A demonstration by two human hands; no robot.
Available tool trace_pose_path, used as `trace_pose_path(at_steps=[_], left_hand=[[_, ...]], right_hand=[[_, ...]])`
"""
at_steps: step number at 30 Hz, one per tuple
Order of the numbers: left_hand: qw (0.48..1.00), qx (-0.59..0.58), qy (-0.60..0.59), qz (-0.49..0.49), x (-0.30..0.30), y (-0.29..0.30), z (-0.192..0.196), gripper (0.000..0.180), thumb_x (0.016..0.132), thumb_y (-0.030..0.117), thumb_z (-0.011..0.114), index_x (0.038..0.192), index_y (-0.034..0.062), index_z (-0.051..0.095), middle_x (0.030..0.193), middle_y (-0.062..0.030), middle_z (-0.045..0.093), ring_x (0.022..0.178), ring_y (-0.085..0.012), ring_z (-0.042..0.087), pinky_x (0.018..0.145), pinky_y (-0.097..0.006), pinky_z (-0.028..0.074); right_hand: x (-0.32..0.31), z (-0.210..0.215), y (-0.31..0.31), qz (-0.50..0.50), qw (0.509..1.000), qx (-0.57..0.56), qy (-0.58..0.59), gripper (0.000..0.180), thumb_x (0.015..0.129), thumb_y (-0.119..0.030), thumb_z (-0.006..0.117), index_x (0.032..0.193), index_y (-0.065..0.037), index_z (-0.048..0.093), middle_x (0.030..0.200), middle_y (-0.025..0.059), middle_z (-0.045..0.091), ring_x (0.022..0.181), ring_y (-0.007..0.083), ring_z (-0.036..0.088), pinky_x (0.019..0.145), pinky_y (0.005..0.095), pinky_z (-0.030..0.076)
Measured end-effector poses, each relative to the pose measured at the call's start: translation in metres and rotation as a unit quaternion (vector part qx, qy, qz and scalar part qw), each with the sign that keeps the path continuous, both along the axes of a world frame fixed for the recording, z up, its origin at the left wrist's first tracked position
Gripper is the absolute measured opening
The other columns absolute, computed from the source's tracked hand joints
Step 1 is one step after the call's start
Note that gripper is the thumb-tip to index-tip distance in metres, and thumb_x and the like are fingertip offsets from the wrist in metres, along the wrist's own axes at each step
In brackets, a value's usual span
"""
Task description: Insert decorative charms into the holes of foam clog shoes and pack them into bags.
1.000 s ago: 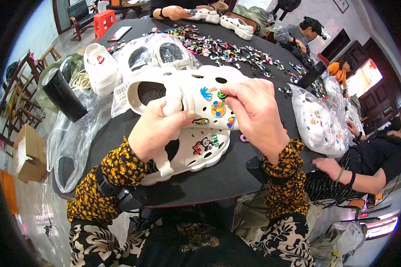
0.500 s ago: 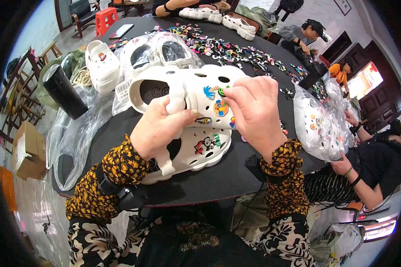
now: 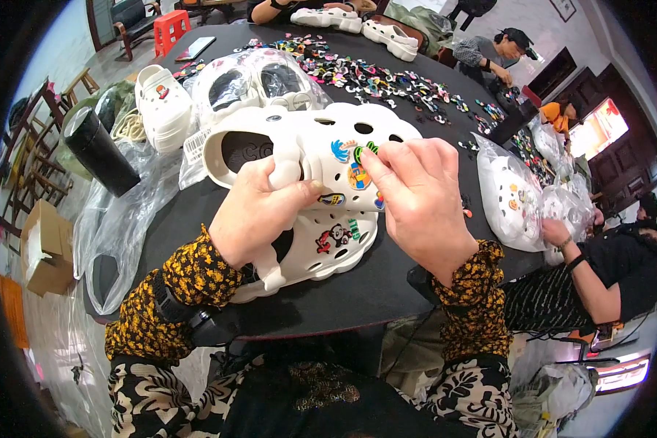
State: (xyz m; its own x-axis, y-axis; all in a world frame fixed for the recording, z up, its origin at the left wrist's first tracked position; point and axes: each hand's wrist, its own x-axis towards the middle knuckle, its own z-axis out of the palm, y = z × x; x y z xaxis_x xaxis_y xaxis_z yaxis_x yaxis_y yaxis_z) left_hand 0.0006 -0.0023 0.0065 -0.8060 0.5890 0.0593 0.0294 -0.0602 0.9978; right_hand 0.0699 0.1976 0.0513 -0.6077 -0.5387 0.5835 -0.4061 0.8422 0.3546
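A white perforated clog [image 3: 321, 142] lies tilted across the middle, held at its heel-strap side by my left hand [image 3: 259, 208], which is closed on it. My right hand [image 3: 423, 193] pinches a green and black shoe charm [image 3: 366, 150] against the clog's upper. Beside that charm sit a blue palm-shaped charm [image 3: 340, 151] and an orange, blue and yellow round one [image 3: 358, 177]. Under the held clog is a second white clog [image 3: 328, 252], bearing a panda charm [image 3: 337, 235] and green lettering. The fingertips partly hide the green charm.
Loose coloured charms [image 3: 387, 80] spread over the black table [image 3: 328, 310]. Behind the clogs are a bagged white pair [image 3: 263, 73] and another white clog [image 3: 164, 109]. A black cylinder [image 3: 102, 153] stands at left. Bagged clogs [image 3: 511, 201] lie at right near a co-worker's hand [image 3: 556, 232].
My right fingers have pressed in closer over the green charm, which now shows more of its shape. The held clog has shifted slightly left. The co-worker's hands at right have moved.
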Motion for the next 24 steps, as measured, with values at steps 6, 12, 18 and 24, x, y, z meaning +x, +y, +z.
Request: trace_pose_path(at_steps=[6,12,18,24], left_hand=[[1.000,-0.005,0.004,0.005,0.005,0.001,0.005,0.025,0.083,0.009,0.060,0.106,-0.0004,0.062,0.095,-0.0037,0.066,0.084,-0.0097,0.060,0.076,-0.026,0.048],[0.998,0.022,0.055,0.000,0.009,0.003,0.003,0.020,0.083,0.010,0.061,0.101,0.0013,0.064,0.087,0.0011,0.064,0.077,-0.0055,0.056,0.069,-0.023,0.045],[0.996,0.000,0.089,0.003,0.013,0.005,0.005,0.020,0.081,0.005,0.057,0.099,-0.0007,0.063,0.083,-0.0025,0.066,0.075,-0.0055,0.057,0.069,-0.025,0.048],[0.994,-0.031,0.107,-0.010,0.013,0.005,0.007,0.019,0.081,0.004,0.057,0.098,-0.0006,0.063,0.079,-0.0015,0.065,0.072,-0.0053,0.056,0.067,-0.024,0.048]], right_hand=[[0.001,-0.004,0.004,-0.015,0.998,-0.012,-0.053,0.034,0.072,-0.011,0.054,0.103,0.002,0.060,0.098,0.0070,0.054,0.097,0.0227,0.049,0.090,0.0405,0.034],[0.003,-0.005,-0.001,-0.022,0.996,-0.037,-0.075,0.033,0.070,-0.001,0.059,0.103,0.001,0.062,0.098,0.0072,0.055,0.097,0.0264,0.050,0.087,0.0414,0.035],[0.001,-0.009,0.000,-0.027,0.996,-0.031,-0.082,0.034,0.070,-0.002,0.058,0.103,0.002,0.061,0.100,0.0085,0.054,0.099,0.0268,0.049,0.087,0.0423,0.035],[0.003,-0.007,-0.001,-0.031,0.995,-0.023,-0.091,0.034,0.069,-0.004,0.058,0.103,0.004,0.060,0.100,0.0086,0.054,0.099,0.0267,0.049,0.087,0.0426,0.036]])
